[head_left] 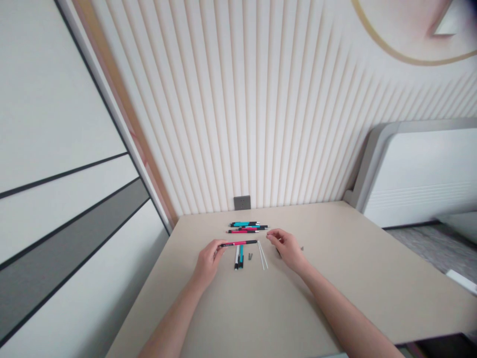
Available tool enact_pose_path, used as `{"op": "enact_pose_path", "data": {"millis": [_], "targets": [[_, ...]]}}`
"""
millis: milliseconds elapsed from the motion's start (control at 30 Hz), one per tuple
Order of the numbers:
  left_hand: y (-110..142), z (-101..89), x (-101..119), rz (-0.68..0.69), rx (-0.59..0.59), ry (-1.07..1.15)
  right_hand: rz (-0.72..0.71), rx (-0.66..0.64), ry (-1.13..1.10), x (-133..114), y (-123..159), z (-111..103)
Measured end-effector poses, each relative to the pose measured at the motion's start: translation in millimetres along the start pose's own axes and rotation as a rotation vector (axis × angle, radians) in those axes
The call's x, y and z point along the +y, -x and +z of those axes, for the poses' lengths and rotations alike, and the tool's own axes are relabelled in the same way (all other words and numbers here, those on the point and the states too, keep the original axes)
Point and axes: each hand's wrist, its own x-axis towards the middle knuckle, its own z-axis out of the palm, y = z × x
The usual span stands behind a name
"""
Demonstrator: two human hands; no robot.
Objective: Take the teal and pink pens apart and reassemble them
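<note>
My left hand (209,261) pinches the near end of a pink and black pen (239,243), which lies level just above the table. My right hand (286,250) hovers to the right of that pen's tip, fingers apart and holding nothing. Nearest it are two thin white rods (263,255). Two small grey parts (250,256) lie left of the rods. A white pen barrel (236,257) and a teal one (241,256) lie side by side below the held pen. Further back, a teal and black pen (244,224) and a pink pen (242,231) lie crosswise.
The beige table (335,268) runs to a slatted wall with a grey wall socket (242,203) behind it. A white padded furnishing (417,174) stands at the right, and panelled doors (63,199) fill the left. A tiny grey bit (301,248) lies right of my right hand.
</note>
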Motion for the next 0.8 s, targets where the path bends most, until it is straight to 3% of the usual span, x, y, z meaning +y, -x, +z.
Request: {"op": "enact_pose_path", "data": {"millis": [100,233,367,467,600,800], "targets": [[-1,-0.7,0,0.000,0.001,0.001,-0.018,0.085,0.053,7,-9,-17],[-2,-1.5,0,-0.003,-0.012,-0.001,-0.059,0.186,0.223,16,-17,-56],[-3,-0.1,0,0.014,-0.023,0.009,-0.124,0.136,0.481,33,-6,-102],[-4,1.7,-2,0.017,-0.026,0.013,-0.068,0.120,0.546,51,11,-126],[-5,2.3,-5,0.012,-0.038,0.004,0.059,0.031,0.530,64,30,-134],[-6,0.7,-5,0.011,-0.054,0.003,-0.049,-0.070,0.483,60,31,-122]]}}
